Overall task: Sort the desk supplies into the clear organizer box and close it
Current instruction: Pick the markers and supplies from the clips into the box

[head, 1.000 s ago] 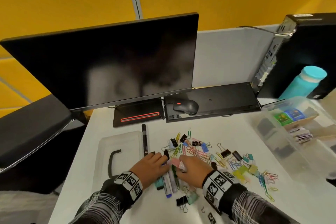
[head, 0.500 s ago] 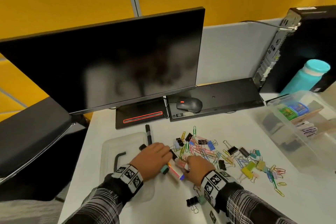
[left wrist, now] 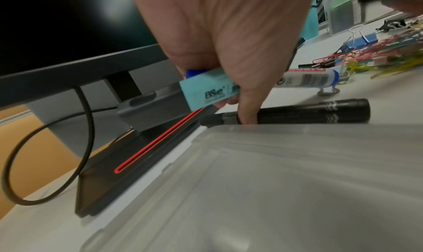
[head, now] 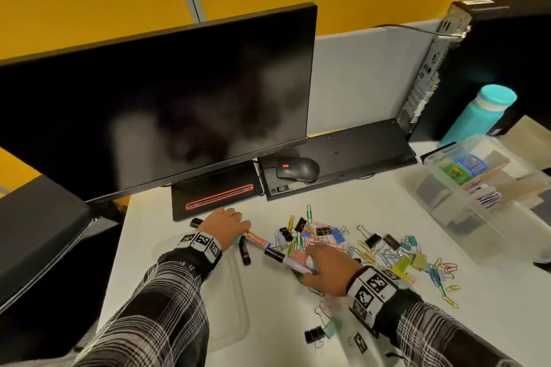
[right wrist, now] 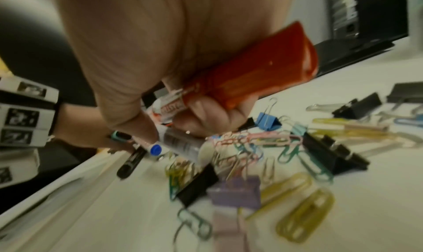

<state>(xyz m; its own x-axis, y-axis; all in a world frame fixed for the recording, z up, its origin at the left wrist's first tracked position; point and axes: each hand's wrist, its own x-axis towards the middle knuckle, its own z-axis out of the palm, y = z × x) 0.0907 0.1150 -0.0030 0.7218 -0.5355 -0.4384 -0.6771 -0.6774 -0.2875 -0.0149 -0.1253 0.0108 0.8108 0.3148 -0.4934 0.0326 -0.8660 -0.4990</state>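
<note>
My left hand [head: 229,222] lies by the monitor base, over a black marker [head: 196,222] whose end sticks out to its left. The left wrist view shows that hand [left wrist: 228,96] gripping a teal highlighter [left wrist: 206,91] while a fingertip presses a black marker [left wrist: 297,111]. A white board marker [head: 256,240] reaches from it toward my right hand [head: 316,262]. In the right wrist view, my right hand [right wrist: 206,114] grips an orange highlighter [right wrist: 251,71] and a white marker [right wrist: 178,143]. The clear organizer box [head: 477,202] stands open at the right. Its lid [head: 229,301] lies under my left forearm.
Coloured paper clips and binder clips [head: 372,250] are scattered between my right hand and the box. A short black marker [head: 245,253] lies by my left wrist. Monitor [head: 155,104], mouse [head: 298,168], keyboard [head: 343,152], teal bottle [head: 477,113] and computer tower [head: 492,62] line the back.
My hands have parted. The left hand has moved back and left to the black marker by the monitor base. The right hand stays at the pile with its markers.
</note>
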